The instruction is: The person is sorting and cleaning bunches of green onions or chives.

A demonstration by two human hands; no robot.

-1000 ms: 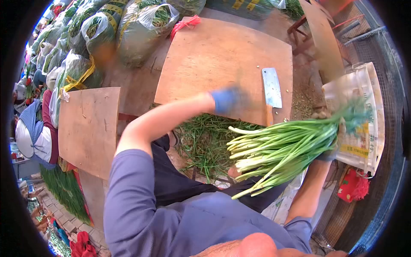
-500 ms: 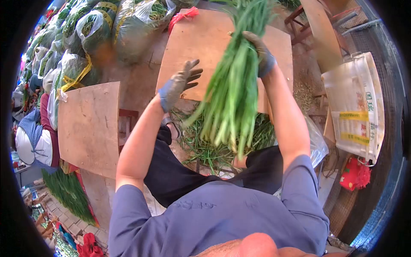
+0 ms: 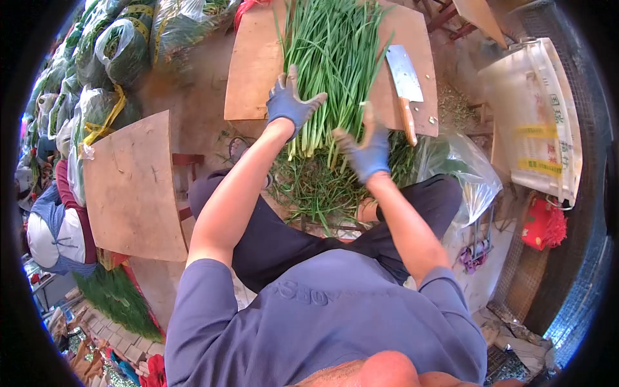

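Note:
A big bunch of green onions [image 3: 332,61] lies on the wooden board [image 3: 255,64] in front of me, its pale root ends hanging over the near edge. My left hand [image 3: 290,103], in a blue glove, rests on the bunch's left side with fingers spread. My right hand [image 3: 366,149], also gloved, is at the root ends on the right, fingers apart and slightly blurred. A cleaver [image 3: 406,84] with a wooden handle lies on the board just right of the bunch.
Green trimmings [image 3: 316,187] litter the ground between my knees. A second wooden board [image 3: 132,187] stands at my left, where another person [image 3: 48,219] sits. Bagged greens [image 3: 116,51] are piled at the upper left. A printed sack [image 3: 538,122] and clear plastic bag [image 3: 461,168] are at the right.
My right hand swung the bunch from my right side up over the board and laid it down. Both hands now rest at its near end, no longer gripping it.

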